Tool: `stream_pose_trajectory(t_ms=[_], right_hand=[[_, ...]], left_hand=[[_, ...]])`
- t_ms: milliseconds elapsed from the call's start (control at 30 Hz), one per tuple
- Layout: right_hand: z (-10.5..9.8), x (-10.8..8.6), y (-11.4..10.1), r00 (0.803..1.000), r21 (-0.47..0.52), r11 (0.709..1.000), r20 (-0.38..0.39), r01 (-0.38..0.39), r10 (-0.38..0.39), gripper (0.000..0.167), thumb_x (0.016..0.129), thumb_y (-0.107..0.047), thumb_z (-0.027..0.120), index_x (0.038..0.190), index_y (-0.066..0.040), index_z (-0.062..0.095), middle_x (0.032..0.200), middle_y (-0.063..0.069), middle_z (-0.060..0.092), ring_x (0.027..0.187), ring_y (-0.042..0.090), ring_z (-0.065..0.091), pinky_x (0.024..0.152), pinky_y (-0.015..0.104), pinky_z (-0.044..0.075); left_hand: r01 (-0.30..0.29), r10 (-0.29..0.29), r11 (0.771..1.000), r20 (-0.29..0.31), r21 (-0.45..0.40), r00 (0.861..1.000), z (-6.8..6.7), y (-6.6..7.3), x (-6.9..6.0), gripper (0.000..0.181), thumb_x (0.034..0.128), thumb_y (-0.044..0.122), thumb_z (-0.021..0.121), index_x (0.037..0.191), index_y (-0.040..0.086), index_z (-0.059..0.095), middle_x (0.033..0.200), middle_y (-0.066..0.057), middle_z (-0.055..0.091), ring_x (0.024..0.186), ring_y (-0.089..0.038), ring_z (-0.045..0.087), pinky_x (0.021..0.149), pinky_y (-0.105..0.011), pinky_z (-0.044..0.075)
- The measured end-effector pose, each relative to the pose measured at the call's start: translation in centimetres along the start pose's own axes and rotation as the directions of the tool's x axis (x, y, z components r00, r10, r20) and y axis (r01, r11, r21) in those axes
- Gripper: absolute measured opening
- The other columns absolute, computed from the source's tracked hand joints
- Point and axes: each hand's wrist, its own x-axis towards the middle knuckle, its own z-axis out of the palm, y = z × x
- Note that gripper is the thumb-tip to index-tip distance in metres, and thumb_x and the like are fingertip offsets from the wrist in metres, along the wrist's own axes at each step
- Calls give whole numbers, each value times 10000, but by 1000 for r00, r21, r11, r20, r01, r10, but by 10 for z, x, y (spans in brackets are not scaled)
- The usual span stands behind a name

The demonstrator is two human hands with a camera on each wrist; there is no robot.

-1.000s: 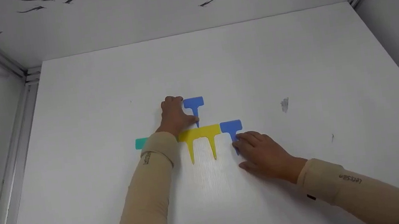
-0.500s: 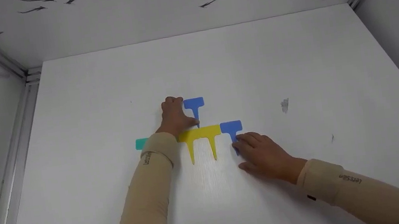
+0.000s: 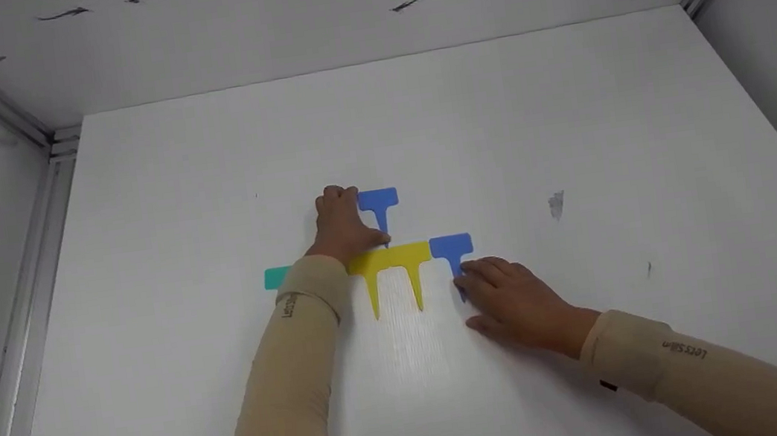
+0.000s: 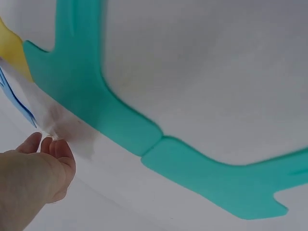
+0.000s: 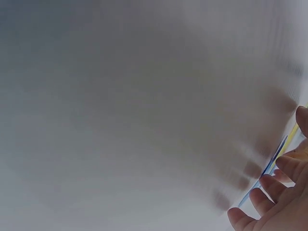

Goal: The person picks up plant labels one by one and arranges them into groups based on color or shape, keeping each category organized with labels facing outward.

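Observation:
Flat T-shaped plant labels lie on a white table. My left hand [image 3: 343, 228] rests beside the upper blue plant label [image 3: 378, 199], fingers along its head's left edge, thumb on the stem near its tip. Below runs a row: green, two yellow plant labels [image 3: 410, 254] side by side, then a second blue plant label [image 3: 451, 246]. On that label's stem lie the fingertips of my right hand [image 3: 520, 306], thumb apart. My left wrist hides most of the green part in the head view; the left wrist view shows two green plant labels [image 4: 207, 178] end to end.
The white tabletop [image 3: 377, 129] stretches around the labels, with a grey smudge [image 3: 556, 205] on the right. Patterned white panels [image 3: 303, 26] stand at the back and both sides. A metal frame post [image 3: 35, 324] runs along the left edge.

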Motion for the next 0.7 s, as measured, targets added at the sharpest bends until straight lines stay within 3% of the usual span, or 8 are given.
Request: stream_pose_trajectory(t_ms=[333, 700], right_hand=[[-1, -2, -1, 1000, 4, 1000, -3, -5, 5, 647, 896, -450, 648, 1447, -193, 427, 1484, 42, 411, 1389, 256, 333, 1111, 472, 320], [1, -1, 2, 998, -24, 999, -39, 37, -38, 632, 880, -443, 672, 1411, -168, 469, 1450, 60, 448, 1358, 259, 378, 1086, 466, 360]], left_hand=[[36, -37, 999, 17, 20, 999, -1, 4, 4, 955, 734, 313, 847, 1495, 95, 312, 1503, -118, 247, 1329, -249, 260, 1135, -337, 289], [-21, 20, 999, 40, 36, 999, 4, -5, 17, 947, 718, 324, 855, 1467, 84, 328, 1490, -123, 240, 1338, -260, 238, 1136, -349, 283]])
